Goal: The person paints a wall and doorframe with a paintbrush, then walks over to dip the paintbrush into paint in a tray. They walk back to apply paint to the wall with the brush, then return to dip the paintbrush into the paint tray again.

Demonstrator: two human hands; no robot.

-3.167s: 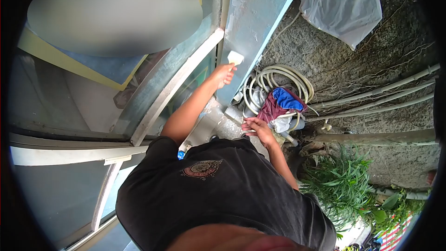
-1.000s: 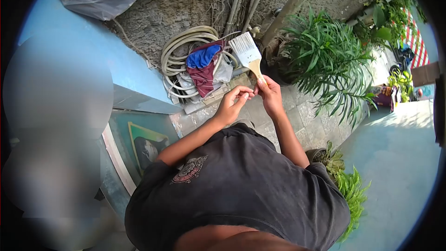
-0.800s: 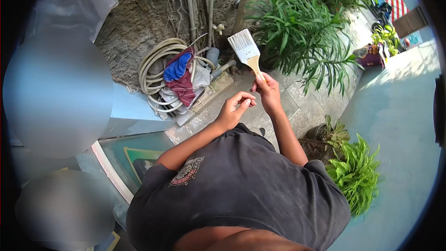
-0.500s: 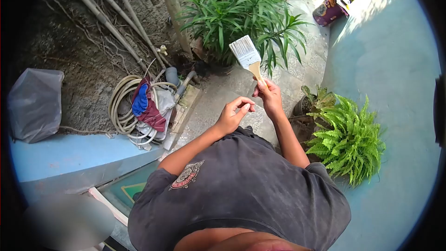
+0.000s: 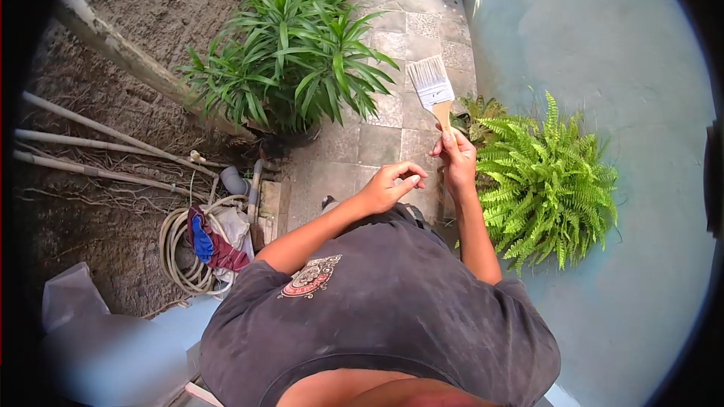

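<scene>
Gripped a flat paintbrush [image 5: 433, 90] by its wooden handle in the right hand [image 5: 458, 160] at one o'clock, pale bristles up, white ferrule dark-marked; held the left hand [image 5: 391, 188] beside it, fingers loosely half-open. Had room along the tiled path [image 5: 381, 143] toward twelve, edged by a long-leaved plant [image 5: 290, 60] at eleven, a fern [image 5: 547, 181] at three.

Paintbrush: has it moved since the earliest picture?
Yes: the paintbrush moved from the light-blue pillar, left of the coiled hose, to the hose's right.
</scene>
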